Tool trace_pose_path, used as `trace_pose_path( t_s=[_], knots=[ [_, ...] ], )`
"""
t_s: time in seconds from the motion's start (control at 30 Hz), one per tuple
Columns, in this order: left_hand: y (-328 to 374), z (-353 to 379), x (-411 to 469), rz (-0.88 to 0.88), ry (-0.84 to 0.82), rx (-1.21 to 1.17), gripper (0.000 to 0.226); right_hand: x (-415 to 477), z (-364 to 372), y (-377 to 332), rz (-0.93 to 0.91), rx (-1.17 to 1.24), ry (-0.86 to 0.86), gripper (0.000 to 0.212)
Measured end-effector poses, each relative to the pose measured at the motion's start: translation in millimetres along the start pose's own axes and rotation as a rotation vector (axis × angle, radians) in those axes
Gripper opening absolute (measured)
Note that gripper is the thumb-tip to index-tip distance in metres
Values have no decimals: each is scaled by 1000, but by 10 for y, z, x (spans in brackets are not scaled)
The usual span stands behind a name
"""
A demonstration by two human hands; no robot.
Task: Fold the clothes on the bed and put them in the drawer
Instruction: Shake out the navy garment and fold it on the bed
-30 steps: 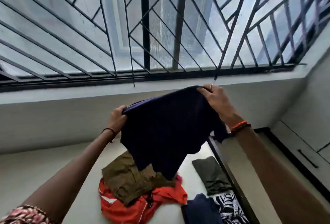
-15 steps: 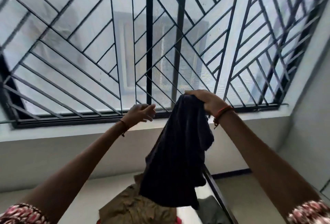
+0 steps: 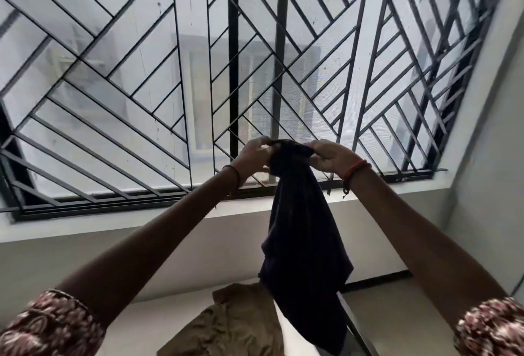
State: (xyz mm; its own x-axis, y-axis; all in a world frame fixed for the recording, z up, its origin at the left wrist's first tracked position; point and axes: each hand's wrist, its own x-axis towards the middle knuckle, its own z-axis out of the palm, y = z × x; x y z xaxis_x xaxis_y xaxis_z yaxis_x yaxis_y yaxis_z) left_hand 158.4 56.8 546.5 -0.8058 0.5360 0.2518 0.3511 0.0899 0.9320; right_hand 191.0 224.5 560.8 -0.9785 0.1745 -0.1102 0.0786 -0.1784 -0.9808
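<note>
While my left hand (image 3: 253,154) and right hand (image 3: 330,157) pinch the top of the dark garment (image 3: 303,242) close together, it hangs bunched in the air above the olive garment (image 3: 238,324). Gathered this tightly, I judge it could twist, or drop if one pinch loosens, spoiling the fold. Below lies the pale bed (image 3: 141,321); ahead are a grey wall (image 3: 184,245) and the barred window (image 3: 141,86). No drawer shows.
</note>
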Motion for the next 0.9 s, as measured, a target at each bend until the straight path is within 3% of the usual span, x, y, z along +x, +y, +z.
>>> trace_pose_path(
  t_s=[0.07, 0.13, 0.27, 0.3, 0.4, 0.5, 0.6, 0.67, 0.8, 0.9],
  knots=[
    [127, -65, 106, 2, 19, -65, 14, 2, -36, 29, -52, 114, 25, 15],
    [229, -64, 177, -5, 35, -114, 17, 14, -51, 73, -84, 251, 51, 10],
    [256, -29, 352, -31, 91, -247, 15, -61, 24, 158, -139, 292, 70, 41],
    [250, -57, 398, -77, 90, -221, 13, -105, 59, 184, -182, 259, 112, 45],
    [276, -84, 423, -85, 137, -3, 44, -220, 164, 330, -352, 116, 258, 39],
    [342, -60, 439, -86, 50, -267, 13, -278, 283, 589, -402, -218, 321, 58],
    [407, -73, 468, -107, 124, -471, 24, -225, 387, 889, -360, -463, 337, 75],
    [469, -101, 454, -98, 150, -504, 24, -188, 421, 1018, -390, -594, 365, 67],
    [502, -277, 439, -64, 198, -547, 19, -107, 327, 1142, -379, -753, 372, 32],
    [484, -501, 424, -31, 242, -565, 25, -43, 94, 1194, -334, -649, 347, 14]
  ],
)
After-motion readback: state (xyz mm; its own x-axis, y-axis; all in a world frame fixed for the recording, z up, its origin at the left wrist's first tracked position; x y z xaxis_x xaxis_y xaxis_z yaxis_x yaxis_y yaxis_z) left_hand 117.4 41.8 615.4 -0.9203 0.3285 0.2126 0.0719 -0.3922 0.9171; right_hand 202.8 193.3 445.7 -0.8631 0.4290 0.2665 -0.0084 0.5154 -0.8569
